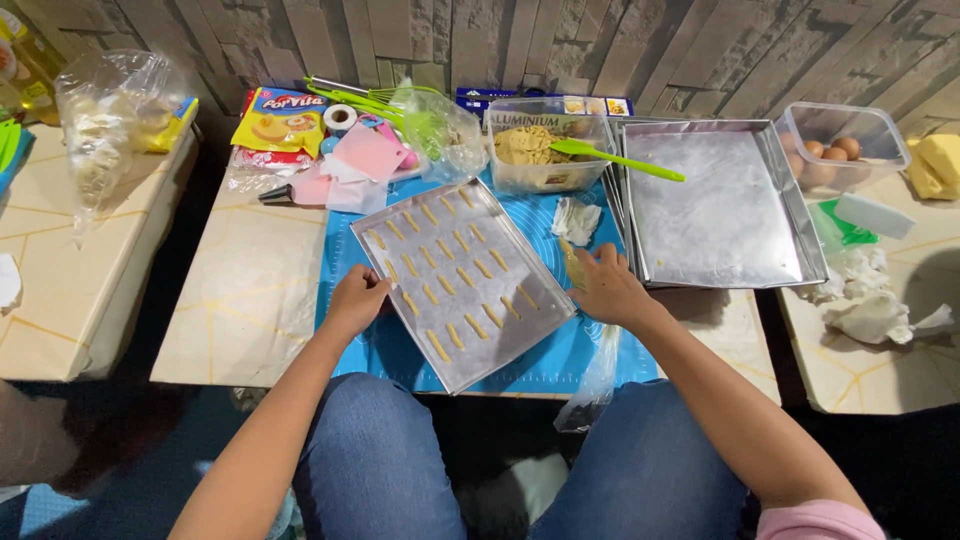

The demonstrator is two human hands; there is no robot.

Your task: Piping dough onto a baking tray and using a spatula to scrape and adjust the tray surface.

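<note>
While the person is sitting with knees in blue jeans under the low table (250, 300), both bare arms are reaching forward and down in the head view. The left hand (355, 300) is lying with fingers loosely curled against the near left edge of the baking tray (462, 282), touching it without closing round it. The right hand (607, 288) is resting palm down just past the tray's right edge, fingers spread and slightly bent, pressing on the blue mat (540, 225); whether they are pinching anything I cannot tell.

Between the two sets of fingers, the one filled tray is lying tilted, carrying roughly two dozen short dough sticks (440, 347) in rows. Beyond the right fingertips, a stack of empty trays (715, 205) is sitting, and further off one clear tub of dough (545, 150) is holding one green spatula (615, 158). One tub holding about four eggs (838, 148) is standing far right.

A cream table is bearing everything, backed by a grey stone-look wall (600, 40)
</note>
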